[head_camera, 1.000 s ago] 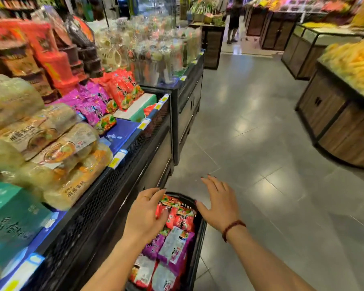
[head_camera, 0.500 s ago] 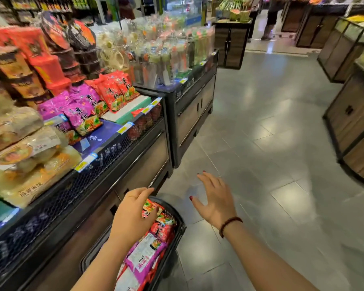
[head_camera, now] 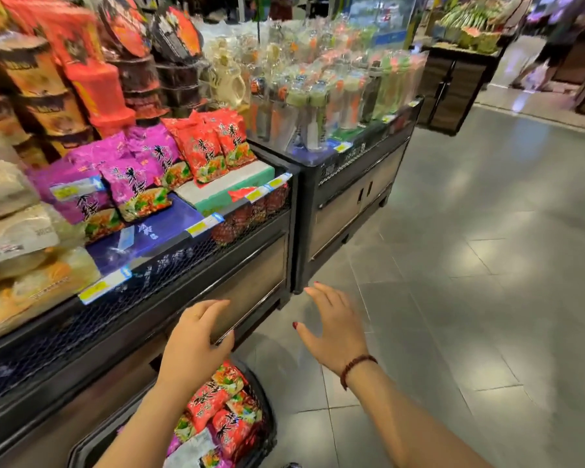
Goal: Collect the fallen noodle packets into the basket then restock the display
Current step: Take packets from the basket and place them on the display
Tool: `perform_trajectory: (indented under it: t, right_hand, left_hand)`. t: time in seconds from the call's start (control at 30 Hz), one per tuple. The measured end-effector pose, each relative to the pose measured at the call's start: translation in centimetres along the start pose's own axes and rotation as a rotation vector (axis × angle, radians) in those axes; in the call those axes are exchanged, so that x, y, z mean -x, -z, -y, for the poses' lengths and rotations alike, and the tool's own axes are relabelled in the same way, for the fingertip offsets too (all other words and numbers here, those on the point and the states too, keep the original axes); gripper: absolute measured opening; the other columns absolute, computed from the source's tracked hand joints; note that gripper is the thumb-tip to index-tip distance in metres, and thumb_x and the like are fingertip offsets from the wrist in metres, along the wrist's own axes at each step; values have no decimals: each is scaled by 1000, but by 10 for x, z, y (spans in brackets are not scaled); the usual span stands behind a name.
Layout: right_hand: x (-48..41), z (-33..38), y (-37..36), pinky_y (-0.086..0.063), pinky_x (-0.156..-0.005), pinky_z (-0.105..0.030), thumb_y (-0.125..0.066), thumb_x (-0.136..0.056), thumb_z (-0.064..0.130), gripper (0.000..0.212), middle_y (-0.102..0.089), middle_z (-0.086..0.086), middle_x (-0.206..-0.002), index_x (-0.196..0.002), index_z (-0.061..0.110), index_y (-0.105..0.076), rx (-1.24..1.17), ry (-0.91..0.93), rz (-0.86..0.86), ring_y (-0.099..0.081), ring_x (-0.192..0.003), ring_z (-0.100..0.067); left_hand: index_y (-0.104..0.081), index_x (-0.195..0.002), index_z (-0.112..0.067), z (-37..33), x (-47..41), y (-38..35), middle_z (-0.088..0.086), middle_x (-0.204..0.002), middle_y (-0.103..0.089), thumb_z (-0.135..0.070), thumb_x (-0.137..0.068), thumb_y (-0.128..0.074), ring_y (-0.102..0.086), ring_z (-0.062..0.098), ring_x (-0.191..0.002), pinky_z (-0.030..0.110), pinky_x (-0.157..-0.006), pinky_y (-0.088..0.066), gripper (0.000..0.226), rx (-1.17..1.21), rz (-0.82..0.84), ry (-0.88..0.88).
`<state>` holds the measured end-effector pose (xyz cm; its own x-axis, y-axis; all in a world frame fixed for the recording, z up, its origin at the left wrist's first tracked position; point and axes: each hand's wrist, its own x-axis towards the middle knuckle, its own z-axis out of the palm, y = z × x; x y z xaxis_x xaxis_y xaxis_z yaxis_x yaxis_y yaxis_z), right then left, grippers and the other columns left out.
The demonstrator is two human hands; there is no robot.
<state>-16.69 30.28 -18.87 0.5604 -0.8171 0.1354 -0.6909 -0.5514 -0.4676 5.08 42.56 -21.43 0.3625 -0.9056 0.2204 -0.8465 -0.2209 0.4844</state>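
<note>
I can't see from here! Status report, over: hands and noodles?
Left hand and right hand open, holding nothing. Noodle packets piled in basket on floor. No obstacle seen. Over.

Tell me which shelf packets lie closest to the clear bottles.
The red packets, at the right end of the row beside the clear bottles; the purple packets lie farther left.

You're in a supermarket: above your left hand [head_camera: 196, 346] a display shelf [head_camera: 169, 269] stacked with noodle packets [head_camera: 210, 145] carries price tags [head_camera: 196, 228], and far beyond your right hand [head_camera: 333, 332] a produce stand [head_camera: 466, 32] borders the tiled floor [head_camera: 470, 265].
</note>
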Motion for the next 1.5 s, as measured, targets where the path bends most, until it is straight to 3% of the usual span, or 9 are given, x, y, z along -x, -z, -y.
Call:
perform_trajectory:
  t: [0.2,0.5,0.7,0.8,0.97,1.17,1.3,1.5]
  right_hand:
    - [-90,-24,-4,-28,-112,-33,-60,-86,47,59,-40,6,-147,-139,26,-45,-19,128,97,-34,-135,-16]
    - [-218,-64,-16,-41,-103,-38,-48,-76,53,61,-54,2,-136,-128,24,-57,-131,423,198,-49,-124,-21]
    - [-274,-54,-40,-36,-108,-41,-56,-77,47,61,-50,-2,-141,-132,21,-55,-121,664,390,-46,-129,-26]
    - [-283,-29,-60,-32,-112,-39,-58,-81,45,61,-44,0,-146,-138,23,-49,-133,781,509,-38,-134,-23]
    - [-282,24,-107,-26,-114,-36,-61,-86,42,61,-37,2,-150,-142,24,-43,-113,1000,663,-31,-139,-20]
    - [-266,74,-159,-25,-116,-38,-59,-88,43,60,-37,3,-150,-142,25,-42,-87,1131,849,-29,-140,-18]
    - [-254,94,-196,-37,-107,-44,-52,-79,52,64,-49,0,-139,-135,20,-50,-74,1194,984,-41,-130,-22]
    - [-244,114,-274,-36,-107,-43,-68,-80,33,61,-49,0,-137,-137,23,-48,47,1329,1267,-41,-129,-23]
  left_hand:
    - [-59,-130,-16,2,-55,-11,0,-125,-59,-20,-77,-79,-51,20,-117,32,-96,-43,57,-62,-29,135]
    - [-60,-129,-14,-22,-104,-40,3,-122,-61,-16,-75,-80,-54,25,-116,39,-102,-43,57,-81,-266,491]
    - [-59,-130,-15,-53,-97,-56,1,-123,-59,-20,-78,-78,-48,18,-118,19,-98,-31,56,-93,-429,754]
    - [-62,-127,-12,-51,-84,-52,5,-121,-61,-39,-76,-63,-47,17,-115,17,-98,-30,58,-106,-469,862]
    - [-65,-121,-9,-31,-47,-49,8,-114,-63,-47,-72,-52,-53,21,-107,21,-97,-34,63,-137,-605,1042]
    - [-60,-131,-19,-7,9,-53,2,-127,-57,-37,-79,-70,-50,23,-123,36,-103,-40,56,-95,-653,1313]
    - [-59,-131,-17,-9,30,-69,2,-128,-57,-43,-76,-64,-51,23,-121,30,-101,-38,61,-27,-742,1506]
    - [-56,-133,-17,-6,32,-142,2,-130,-53,-34,-80,-70,-48,20,-124,24,-99,-35,58,166,-891,1768]
